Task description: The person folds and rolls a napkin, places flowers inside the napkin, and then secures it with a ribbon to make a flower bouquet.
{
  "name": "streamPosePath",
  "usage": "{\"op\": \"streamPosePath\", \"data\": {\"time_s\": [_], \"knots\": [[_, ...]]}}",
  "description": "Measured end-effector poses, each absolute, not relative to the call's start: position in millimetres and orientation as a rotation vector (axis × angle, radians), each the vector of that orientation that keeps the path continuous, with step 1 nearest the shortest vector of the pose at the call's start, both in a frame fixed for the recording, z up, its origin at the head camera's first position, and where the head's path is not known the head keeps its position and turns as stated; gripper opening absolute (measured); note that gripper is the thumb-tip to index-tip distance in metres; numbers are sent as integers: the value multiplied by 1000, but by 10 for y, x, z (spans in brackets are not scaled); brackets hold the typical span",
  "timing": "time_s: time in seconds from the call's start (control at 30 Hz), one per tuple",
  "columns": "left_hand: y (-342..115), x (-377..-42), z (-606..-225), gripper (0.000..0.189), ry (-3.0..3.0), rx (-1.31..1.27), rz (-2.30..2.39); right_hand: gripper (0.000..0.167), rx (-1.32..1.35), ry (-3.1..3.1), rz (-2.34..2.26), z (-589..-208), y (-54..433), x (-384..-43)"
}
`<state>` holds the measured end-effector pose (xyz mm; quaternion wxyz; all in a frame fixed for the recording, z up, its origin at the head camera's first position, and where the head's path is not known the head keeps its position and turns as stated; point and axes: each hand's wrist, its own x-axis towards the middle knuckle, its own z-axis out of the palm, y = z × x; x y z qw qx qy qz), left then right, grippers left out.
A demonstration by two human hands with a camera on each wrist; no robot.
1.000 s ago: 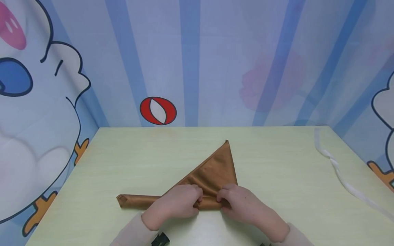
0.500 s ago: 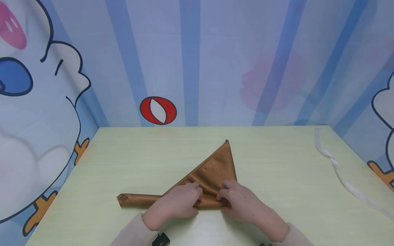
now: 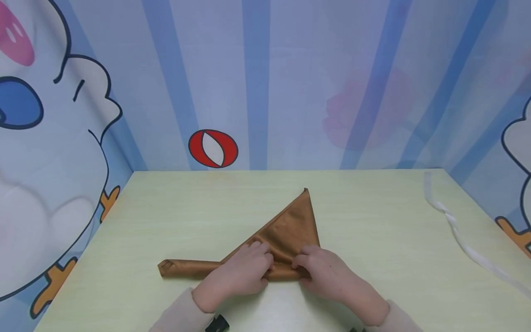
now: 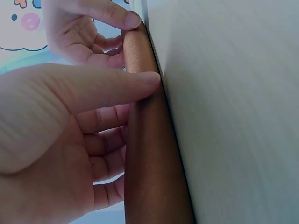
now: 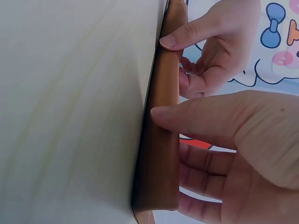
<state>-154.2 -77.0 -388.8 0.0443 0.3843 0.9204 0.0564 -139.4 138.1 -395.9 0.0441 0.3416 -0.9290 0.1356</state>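
Fingers (image 3: 261, 252) round near edge of cloth (image 3: 290, 230), ribbon (image 3: 460, 239) well apart

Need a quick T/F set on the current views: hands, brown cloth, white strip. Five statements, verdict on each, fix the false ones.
1. The left hand and right hand both grip the rolled part of the brown cloth. True.
2. The two hands touch each other. False: a stretch of roll shows between them.
3. The white strip lies apart from the cloth. True.
4. The strip is on the person's left side of the table. False: it is on the right side.
5. The cloth is rolled up completely. False: a triangular part lies unrolled beyond the hands.
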Motion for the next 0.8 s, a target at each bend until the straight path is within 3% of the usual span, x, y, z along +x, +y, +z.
{"op": "streamPosePath", "data": {"time_s": [0.4,0.8], "knots": [[-772,-1568,-3899,10,2815,1218,156,20,1054,-2840,413,-3962,1381,-1409],[-784,-1603,-3899,28,2768,1270,240,19,1066,-2854,447,-3955,1398,-1400]]}}
